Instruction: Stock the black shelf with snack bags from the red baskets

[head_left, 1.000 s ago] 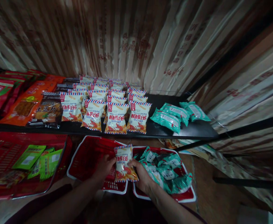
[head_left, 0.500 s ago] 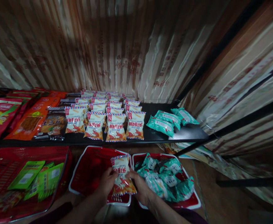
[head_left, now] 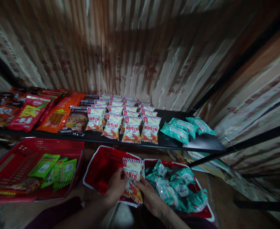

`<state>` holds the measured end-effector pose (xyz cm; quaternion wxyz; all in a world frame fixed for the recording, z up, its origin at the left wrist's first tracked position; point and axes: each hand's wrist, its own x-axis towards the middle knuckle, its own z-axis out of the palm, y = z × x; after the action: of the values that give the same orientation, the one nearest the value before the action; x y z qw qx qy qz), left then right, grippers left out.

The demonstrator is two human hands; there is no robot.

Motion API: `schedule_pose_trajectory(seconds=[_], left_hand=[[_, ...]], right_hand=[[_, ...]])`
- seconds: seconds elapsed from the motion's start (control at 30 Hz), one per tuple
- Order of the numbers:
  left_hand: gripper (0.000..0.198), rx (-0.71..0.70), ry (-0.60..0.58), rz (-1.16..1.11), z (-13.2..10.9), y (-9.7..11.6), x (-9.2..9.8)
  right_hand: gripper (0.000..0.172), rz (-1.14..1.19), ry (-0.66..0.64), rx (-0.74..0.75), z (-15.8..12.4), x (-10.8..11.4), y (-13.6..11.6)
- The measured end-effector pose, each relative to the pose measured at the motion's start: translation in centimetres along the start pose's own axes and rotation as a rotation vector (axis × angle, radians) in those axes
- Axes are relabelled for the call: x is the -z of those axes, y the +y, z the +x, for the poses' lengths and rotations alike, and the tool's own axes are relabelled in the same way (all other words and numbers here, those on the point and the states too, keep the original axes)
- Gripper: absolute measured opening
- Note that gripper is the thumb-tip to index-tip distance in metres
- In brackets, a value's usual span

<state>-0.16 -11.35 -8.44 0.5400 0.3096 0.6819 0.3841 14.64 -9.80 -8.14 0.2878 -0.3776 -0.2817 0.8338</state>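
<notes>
Between my two hands is a white and orange snack bag [head_left: 132, 175] with a striped top edge. My left hand [head_left: 117, 184] grips its left side, and my right hand [head_left: 147, 190] has its right side, thumb over the front. The bag is upright above the front part of a red basket [head_left: 92, 165] with a white rim. Matching snack bags [head_left: 131, 128] stand in rows on the black shelf [head_left: 163, 146] beyond. To the right of my hands, a second red basket [head_left: 210, 213] contains several teal packets [head_left: 180, 187].
Several teal packets [head_left: 176, 132] lie at the shelf's right end. Orange bags [head_left: 58, 116], pink bags [head_left: 31, 111] and dark bags [head_left: 75, 121] fill its left. A larger red basket [head_left: 65, 144] holds green packets [head_left: 44, 165]. A black metal post [head_left: 211, 156] slants at right.
My view has swung left, so the shelf and baskets appear farther right, with more dark bags showing at left. Both hands still hold the snack bag, my right thumb now farther over its front.
</notes>
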Motion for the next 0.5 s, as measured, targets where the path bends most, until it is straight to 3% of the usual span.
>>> schedule_pose_trajectory(seconds=[0.13,0.27,0.37,0.5], left_hand=[[0.024,-0.138,0.092,0.16,-1.5,0.6,1.1],[0.028,-0.318,0.187,0.161,-2.6,1.7,2.5],[0.031,-0.514,0.289,0.141,-2.5,3.1,3.9],[0.036,-0.737,0.511,0.125,-1.2,5.2,6.3]], right_hand=[[0.05,-0.036,-0.007,0.061,-0.6,-2.1,-0.2],[0.057,-0.128,0.028,0.156,-0.3,-4.3,-0.7],[0.057,-0.222,0.041,0.248,0.7,-6.5,-2.1],[0.056,-0.401,0.01,0.385,3.0,-10.3,-4.8]])
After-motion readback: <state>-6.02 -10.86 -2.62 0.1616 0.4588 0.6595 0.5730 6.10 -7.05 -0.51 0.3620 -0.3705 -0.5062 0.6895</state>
